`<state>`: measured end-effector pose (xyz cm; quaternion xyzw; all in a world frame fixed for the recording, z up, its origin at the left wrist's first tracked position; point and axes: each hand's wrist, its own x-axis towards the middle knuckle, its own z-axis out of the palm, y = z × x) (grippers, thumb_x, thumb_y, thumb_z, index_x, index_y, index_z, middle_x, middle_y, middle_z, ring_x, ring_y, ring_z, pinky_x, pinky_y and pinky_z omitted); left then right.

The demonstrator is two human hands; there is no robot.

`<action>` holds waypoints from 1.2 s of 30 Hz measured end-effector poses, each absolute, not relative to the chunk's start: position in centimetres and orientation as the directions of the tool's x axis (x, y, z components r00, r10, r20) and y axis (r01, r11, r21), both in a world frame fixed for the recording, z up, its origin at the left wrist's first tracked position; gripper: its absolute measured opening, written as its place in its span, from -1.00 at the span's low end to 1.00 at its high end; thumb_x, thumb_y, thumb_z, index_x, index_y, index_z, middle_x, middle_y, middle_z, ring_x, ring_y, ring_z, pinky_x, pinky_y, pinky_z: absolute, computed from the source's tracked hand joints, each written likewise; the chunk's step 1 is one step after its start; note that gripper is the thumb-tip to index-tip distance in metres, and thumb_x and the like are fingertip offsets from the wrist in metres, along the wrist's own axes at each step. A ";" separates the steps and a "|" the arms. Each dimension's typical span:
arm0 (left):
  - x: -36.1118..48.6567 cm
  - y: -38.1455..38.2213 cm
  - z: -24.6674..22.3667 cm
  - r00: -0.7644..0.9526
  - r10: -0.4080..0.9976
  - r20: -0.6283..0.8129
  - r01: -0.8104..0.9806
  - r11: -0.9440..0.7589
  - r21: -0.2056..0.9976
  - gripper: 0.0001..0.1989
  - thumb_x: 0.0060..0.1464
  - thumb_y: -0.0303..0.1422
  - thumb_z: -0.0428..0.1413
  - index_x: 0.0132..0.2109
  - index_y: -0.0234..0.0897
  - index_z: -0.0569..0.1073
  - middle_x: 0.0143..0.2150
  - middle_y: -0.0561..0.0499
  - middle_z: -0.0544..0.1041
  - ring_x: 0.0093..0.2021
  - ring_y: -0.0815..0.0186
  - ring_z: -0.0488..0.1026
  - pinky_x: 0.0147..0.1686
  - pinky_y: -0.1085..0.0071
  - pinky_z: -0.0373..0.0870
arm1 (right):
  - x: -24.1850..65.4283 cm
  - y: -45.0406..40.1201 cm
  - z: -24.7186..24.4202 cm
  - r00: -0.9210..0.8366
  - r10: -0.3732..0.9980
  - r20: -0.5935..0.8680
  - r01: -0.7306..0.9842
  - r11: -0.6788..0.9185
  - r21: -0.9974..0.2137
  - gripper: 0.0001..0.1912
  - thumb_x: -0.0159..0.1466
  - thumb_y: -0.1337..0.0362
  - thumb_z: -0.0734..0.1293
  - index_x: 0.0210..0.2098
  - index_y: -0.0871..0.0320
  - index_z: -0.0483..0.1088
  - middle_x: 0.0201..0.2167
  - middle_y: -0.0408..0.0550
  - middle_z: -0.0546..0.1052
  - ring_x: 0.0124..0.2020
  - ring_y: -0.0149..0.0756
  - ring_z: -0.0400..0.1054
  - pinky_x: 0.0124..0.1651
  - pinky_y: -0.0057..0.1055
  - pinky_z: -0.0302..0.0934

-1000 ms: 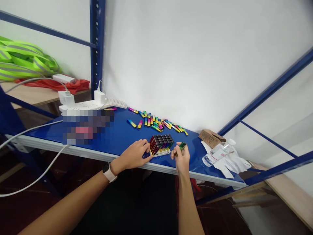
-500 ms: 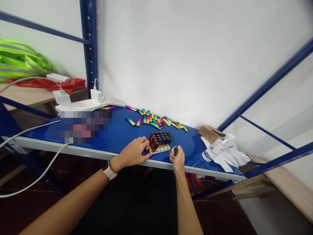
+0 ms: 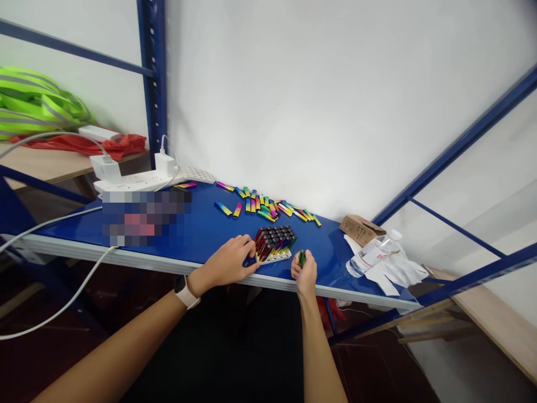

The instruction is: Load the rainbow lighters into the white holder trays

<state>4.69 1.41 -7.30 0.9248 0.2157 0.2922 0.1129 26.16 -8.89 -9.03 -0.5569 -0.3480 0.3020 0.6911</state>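
A white perforated tray point(image 3: 282, 256) lies near the table's front edge. Several black-topped, shiny rainbow-coloured lighters point(image 3: 274, 238) stand upright in it, with a strip of holes bare along the front. My left hand point(image 3: 230, 260) rests at the tray's left end, its thumb and curled fingers around that edge. To the right of the tray, my right hand point(image 3: 305, 271) is closed around one green lighter point(image 3: 302, 258), whose top shows above the fist. Behind the tray, several loose rainbow lighters point(image 3: 260, 202) lie scattered on the blue table.
A plastic bottle point(image 3: 373, 254), a cardboard box point(image 3: 361, 228) and white paper point(image 3: 396, 274) lie at the right. At the left are a white power strip point(image 3: 138, 182) with cables and another perforated tray point(image 3: 197, 174). Blue posts point(image 3: 153, 84) and a white wall point(image 3: 285, 101) border the table.
My right hand has turned very slightly, and the green lighter's top has tilted a little in it. My left hand and the tray have not visibly moved.
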 end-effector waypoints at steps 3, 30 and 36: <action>4.7 1.4 -7.3 0.743 0.471 0.475 0.345 -0.878 0.331 -0.79 0.24 -0.16 0.12 -0.23 -0.19 0.33 -0.17 -0.02 0.40 -0.13 0.17 0.37 -0.10 0.23 0.27 | 26.0 -9.0 -9.0 0.563 0.804 0.193 0.022 0.219 -0.976 -0.51 0.35 -0.22 0.14 -0.36 0.09 0.21 -0.64 -0.35 0.15 -0.74 -0.55 -0.11 -0.68 -0.57 -0.21; 4.7 1.5 -7.9 0.739 0.477 0.475 0.363 -0.877 0.315 -0.74 0.25 -0.11 0.11 -0.23 -0.19 0.32 -0.16 -0.02 0.39 -0.14 0.16 0.37 -0.10 0.22 0.28 | 24.7 -9.7 -5.4 0.117 0.827 0.550 0.789 0.259 -0.557 -0.73 0.41 0.20 0.26 0.05 0.13 0.38 -0.29 -0.07 0.48 -0.36 -0.28 0.37 -0.17 -0.31 0.33; 4.8 1.5 -7.9 0.739 0.476 0.477 0.364 -0.877 0.313 -0.75 0.24 -0.12 0.12 -0.23 -0.20 0.32 -0.15 -0.02 0.39 -0.12 0.16 0.37 -0.10 0.22 0.28 | 24.5 -9.6 -4.1 0.068 0.795 0.603 0.842 0.278 -0.463 -0.72 0.42 0.16 0.24 0.06 0.11 0.38 -0.11 0.01 0.44 -0.28 -0.29 0.36 -0.10 -0.31 0.30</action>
